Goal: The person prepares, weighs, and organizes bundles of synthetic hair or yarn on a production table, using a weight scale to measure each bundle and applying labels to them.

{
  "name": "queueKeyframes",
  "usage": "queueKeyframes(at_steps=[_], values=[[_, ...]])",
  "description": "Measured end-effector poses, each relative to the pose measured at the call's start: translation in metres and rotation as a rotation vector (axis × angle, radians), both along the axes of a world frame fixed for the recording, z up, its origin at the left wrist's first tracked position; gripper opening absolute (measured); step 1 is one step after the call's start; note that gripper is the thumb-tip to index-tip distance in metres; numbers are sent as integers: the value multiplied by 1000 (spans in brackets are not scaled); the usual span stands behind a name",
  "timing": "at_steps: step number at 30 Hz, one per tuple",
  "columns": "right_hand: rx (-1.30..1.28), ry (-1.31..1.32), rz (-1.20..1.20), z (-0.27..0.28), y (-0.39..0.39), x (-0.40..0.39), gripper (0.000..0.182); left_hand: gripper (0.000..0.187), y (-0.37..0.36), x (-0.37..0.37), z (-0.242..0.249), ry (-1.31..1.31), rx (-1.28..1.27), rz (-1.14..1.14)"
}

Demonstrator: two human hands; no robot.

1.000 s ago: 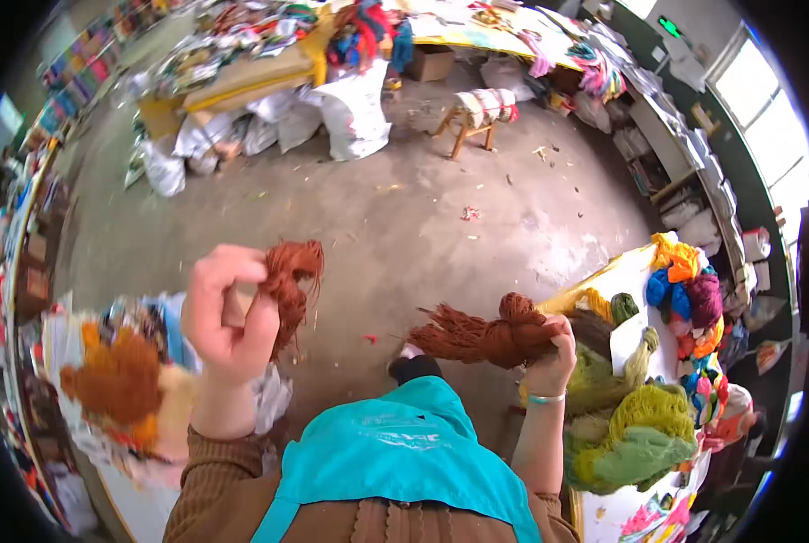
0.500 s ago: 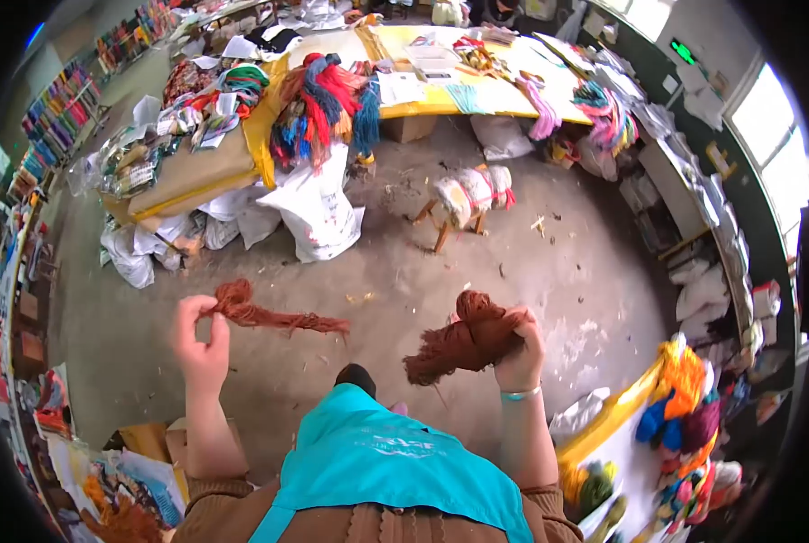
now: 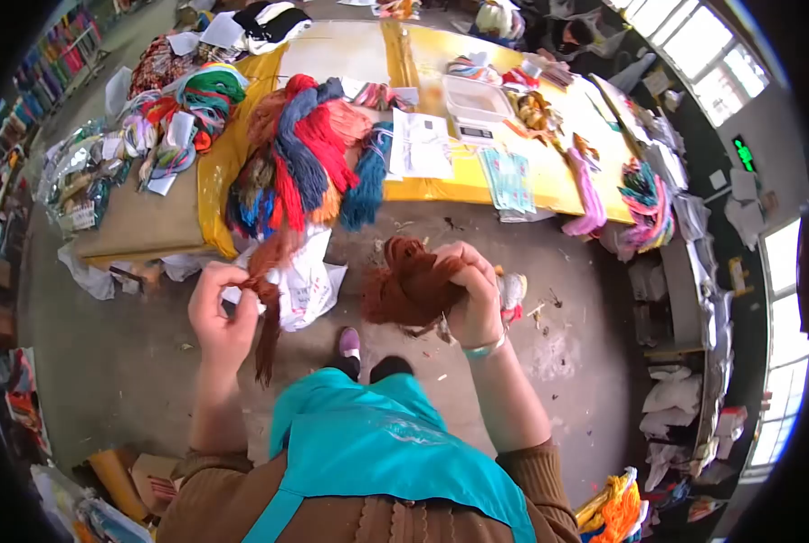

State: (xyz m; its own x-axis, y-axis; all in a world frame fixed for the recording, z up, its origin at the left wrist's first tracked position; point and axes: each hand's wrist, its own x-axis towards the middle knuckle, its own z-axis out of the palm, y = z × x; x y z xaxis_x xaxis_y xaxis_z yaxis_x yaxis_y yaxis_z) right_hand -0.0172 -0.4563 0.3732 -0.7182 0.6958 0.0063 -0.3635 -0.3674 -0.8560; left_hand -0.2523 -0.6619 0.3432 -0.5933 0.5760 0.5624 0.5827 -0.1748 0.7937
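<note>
My left hand pinches a thin brown yarn strand bundle, whose loose end hangs down below the fingers. On the right, my right hand grips a thicker, bunched brown skein with a frayed left side. The two pieces are apart. Both are held up over the floor, on the near side of a long table with a yellow edge. Behind the left hand's yarn is a white sack.
Red, blue and pink skeins hang over the table's front edge. A plastic tray, a scale and papers lie on it. A small stool stands partly behind my right hand. Shelving lines the right wall.
The table and its skeins now appear nearer and larger. Both hands have moved closer together and a little upward in view. The left yarn, earlier stretched sideways, now hangs down.
</note>
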Motion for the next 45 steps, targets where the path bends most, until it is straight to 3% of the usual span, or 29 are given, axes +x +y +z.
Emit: queueKeyframes(at_steps=[2, 5, 8, 10, 11, 12, 13, 14, 16, 17, 20, 22, 24, 28, 30, 31, 32, 34, 36, 37, 39, 40, 42, 44, 45], values=[[-42, -27, 44, 3, 48, -37, 15, 19, 35, -23, 7, 60, -57, 17], [-134, -59, 43, -19, 119, -98, 15, 18, 74, -45, 13, -63, -76, 94], [-47, -172, -19, -32, 185, -163, 15, 19, 103, -57, 11, -13, -175, 165], [164, -169, 58, -79, 252, -205, 20, 18, 134, -58, 5, -86, -146, 200], [282, -219, -33, -86, 267, -221, 29, 16, 154, -59, 6, -52, -146, 201], [330, -387, -84, -54, 259, -224, 37, 16, 173, -62, 4, -45, -166, 206], [607, -351, -166, -94, 282, -237, 40, 16, 194, -62, 7, -57, -183, 217], [546, -404, -14, -69, 267, -229, 36, 15, 215, -64, -1, -96, -154, 239], [696, -242, 193, -82, 267, -220, 24, 16, 258, -67, -14, -86, -149, 287], [627, -196, 236, -76, 265, -213, 21, 16, 279, -66, -19, -90, -154, 313], [938, 9, 191, -91, 310, -207, 25, 17, 353, -53, -43, -113, -232, 378], [974, 46, 223, -105, 352, -207, 28, 17, 405, -42, -59, -62, -314, 403], [1017, 13, 198, -133, 390, -204, 27, 14, 447, -25, -74, -226, -371, 367], [855, 22, 296, -178, 450, -192, 24, 16, 503, -16, -117, -278, -348, 339], [596, -31, 400, -203, 465, -188, 19, 15, 511, -17, -137, -500, -406, 219], [428, -26, 433, -214, 468, -187, 15, 15, 516, -18, -146, -489, -405, 224], [433, -15, 437, -224, 471, -186, 15, 14, 520, -17, -153, -472, -422, 201], [8, 12, 547, -240, 475, -183, 14, 14, 524, -15, -168, -448, -427, 184], [-134, 115, 579, -271, 476, -184, 16, 11, 525, -8, -186, -407, -375, 187], [-259, 160, 620, -280, 473, -182, 16, 10, 524, -5, -203, -527, -237, 125], [-521, 208, 734, -296, 470, -173, 14, 9, 522, 11, -221, -1139, 190, -97], [-626, 209, 774, -298, 467, -168, 13, 10, 520, 20, -233, -1161, 292, -115], [-633, 206, 831, -301, 457, -152, 12, 10, 511, 47, -235, -1193, 344, -88], [-468, 61, 770, -291, 449, -133, 12, 12, 499, 71, -234, -1139, 364, -86], [-289, 37, 721, -284, 443, -126, 11, 12, 494, 82, -229, -1033, 253, 42]])
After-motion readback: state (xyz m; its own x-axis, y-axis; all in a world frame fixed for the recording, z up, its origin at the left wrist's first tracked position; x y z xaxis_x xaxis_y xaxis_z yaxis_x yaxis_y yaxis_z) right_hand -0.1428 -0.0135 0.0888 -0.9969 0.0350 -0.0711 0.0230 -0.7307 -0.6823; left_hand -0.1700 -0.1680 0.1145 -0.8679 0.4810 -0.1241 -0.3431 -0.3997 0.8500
